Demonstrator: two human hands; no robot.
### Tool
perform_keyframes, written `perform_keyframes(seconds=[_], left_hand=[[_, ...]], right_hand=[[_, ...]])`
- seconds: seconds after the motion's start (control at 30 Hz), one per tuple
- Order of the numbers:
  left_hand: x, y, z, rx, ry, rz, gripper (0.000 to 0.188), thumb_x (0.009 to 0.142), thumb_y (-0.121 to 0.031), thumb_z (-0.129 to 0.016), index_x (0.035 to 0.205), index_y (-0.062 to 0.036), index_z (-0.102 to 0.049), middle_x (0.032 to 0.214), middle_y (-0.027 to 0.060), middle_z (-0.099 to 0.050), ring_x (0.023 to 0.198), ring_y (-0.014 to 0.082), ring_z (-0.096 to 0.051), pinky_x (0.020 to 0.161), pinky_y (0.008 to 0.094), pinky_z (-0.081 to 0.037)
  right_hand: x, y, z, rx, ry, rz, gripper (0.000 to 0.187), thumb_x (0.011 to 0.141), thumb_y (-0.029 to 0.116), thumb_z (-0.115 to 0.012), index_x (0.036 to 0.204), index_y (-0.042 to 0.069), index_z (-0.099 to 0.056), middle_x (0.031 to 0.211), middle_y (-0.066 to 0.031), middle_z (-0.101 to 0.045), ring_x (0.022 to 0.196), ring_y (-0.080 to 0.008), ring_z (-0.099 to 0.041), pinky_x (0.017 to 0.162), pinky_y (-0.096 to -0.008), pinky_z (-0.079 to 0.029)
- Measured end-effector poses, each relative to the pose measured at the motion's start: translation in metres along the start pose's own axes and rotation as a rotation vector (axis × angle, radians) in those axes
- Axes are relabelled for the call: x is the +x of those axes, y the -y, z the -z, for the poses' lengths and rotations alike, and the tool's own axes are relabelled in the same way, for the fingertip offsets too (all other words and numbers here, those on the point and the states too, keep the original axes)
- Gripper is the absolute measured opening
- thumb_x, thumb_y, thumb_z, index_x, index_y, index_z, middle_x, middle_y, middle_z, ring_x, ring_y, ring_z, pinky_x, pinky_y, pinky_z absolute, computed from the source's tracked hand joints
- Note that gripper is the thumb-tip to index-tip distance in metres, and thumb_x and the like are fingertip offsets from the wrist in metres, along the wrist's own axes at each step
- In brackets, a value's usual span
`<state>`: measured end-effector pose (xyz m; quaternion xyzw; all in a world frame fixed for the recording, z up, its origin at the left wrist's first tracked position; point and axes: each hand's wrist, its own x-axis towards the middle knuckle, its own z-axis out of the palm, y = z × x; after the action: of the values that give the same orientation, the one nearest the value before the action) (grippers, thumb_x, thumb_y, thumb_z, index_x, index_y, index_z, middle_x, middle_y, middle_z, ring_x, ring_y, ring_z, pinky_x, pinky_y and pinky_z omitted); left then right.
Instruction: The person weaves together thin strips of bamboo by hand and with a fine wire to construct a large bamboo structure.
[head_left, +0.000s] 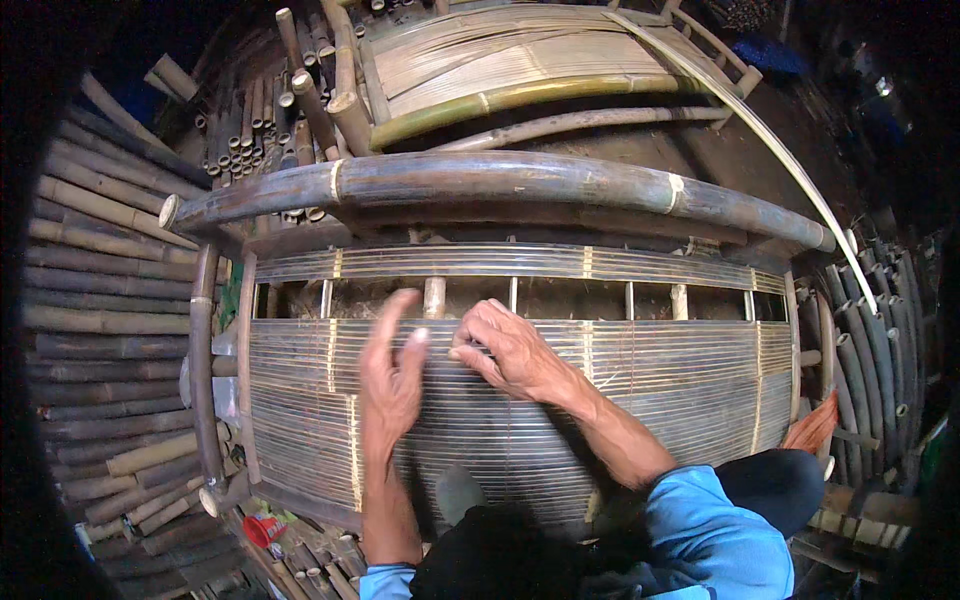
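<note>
Dark thin bamboo slats [480, 400] lie side by side across a bamboo bench frame, crossed by pale bands. A narrower band of slats [460, 262] runs along the far side, and crossbars [433, 298] show in the gap between the two. Over the front slats, near the gap, my left hand [390, 375] is raised with thumb and fingers apart, slightly blurred. Just to its right, my right hand [510, 355] has its fingers curled in toward the thumb. Anything inside that curl is hidden or too fine to make out.
A thick bamboo rail [500, 185] spans the bench's far side. Behind it stands another bamboo seat [540, 55], with a long pale strip [780, 150] sloping down rightward. Bamboo poles [110, 290] lie stacked at left; more [880, 330] stand at right. A red cup [263, 528] sits lower left.
</note>
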<state>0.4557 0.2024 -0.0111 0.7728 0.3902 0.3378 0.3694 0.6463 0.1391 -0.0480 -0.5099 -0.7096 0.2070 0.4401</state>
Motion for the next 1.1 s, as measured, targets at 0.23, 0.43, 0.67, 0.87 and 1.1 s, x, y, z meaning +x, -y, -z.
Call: perform_keyframes(seconds=[0.23, 0.43, 0.67, 0.87, 1.1], left_hand=[[0.010, 0.038, -0.081, -0.861, 0.125, 0.397, 0.030, 0.098, -0.013, -0.063, 0.123, 0.0017, -0.062, 0.092, 0.0064, -0.071, 0.070, 0.0058, -0.059, 0.048, 0.0159, -0.041], [0.000, 0.075, -0.110, -0.776, -0.035, 0.539, 0.016, 0.087, -0.004, -0.074, 0.102, 0.0036, -0.073, 0.075, 0.0040, -0.068, 0.059, 0.0055, -0.055, 0.049, 0.0192, -0.041], [-0.007, 0.080, -0.127, -0.986, -0.067, 0.639, 0.023, 0.091, -0.003, -0.068, 0.109, 0.0105, -0.069, 0.090, 0.0115, -0.072, 0.069, 0.0118, -0.063, 0.059, 0.0218, -0.051], [-0.013, 0.075, -0.126, -0.952, 0.017, 0.532, 0.028, 0.094, -0.005, -0.066, 0.118, 0.0091, -0.066, 0.097, 0.0106, -0.071, 0.078, 0.0103, -0.062, 0.070, 0.0231, -0.051], [-0.014, 0.072, -0.128, -0.874, -0.122, 0.483, 0.029, 0.092, 0.000, -0.067, 0.119, 0.0083, -0.062, 0.096, 0.0137, -0.071, 0.084, 0.0147, -0.068, 0.072, 0.0237, -0.056]], right_hand=[[-0.004, -0.026, 0.017, 0.126, -0.131, -0.354, 0.011, 0.097, 0.011, -0.060, 0.100, 0.000, -0.059, 0.086, -0.0149, -0.064, 0.077, -0.0240, -0.064, 0.072, -0.0341, -0.052], [-0.024, -0.068, 0.013, 0.802, -0.248, -0.664, 0.015, 0.094, 0.008, -0.068, 0.104, 0.002, -0.058, 0.087, -0.0036, -0.066, 0.078, -0.0068, -0.059, 0.068, -0.0227, -0.049], [-0.028, -0.063, -0.007, 0.459, -0.204, -0.533, 0.029, 0.088, 0.010, -0.074, 0.098, 0.003, -0.048, 0.084, -0.0098, -0.068, 0.079, -0.0101, -0.065, 0.068, -0.0267, -0.054], [-0.028, -0.055, 0.000, 0.221, -0.149, -0.463, 0.029, 0.084, 0.009, -0.074, 0.097, 0.002, -0.050, 0.078, -0.0093, -0.067, 0.072, -0.0109, -0.064, 0.063, -0.0288, -0.054], [-0.029, -0.061, -0.003, 0.231, -0.185, -0.595, 0.019, 0.085, 0.009, -0.074, 0.093, -0.001, -0.061, 0.077, -0.0097, -0.069, 0.070, -0.0122, -0.065, 0.066, -0.0285, -0.055]])
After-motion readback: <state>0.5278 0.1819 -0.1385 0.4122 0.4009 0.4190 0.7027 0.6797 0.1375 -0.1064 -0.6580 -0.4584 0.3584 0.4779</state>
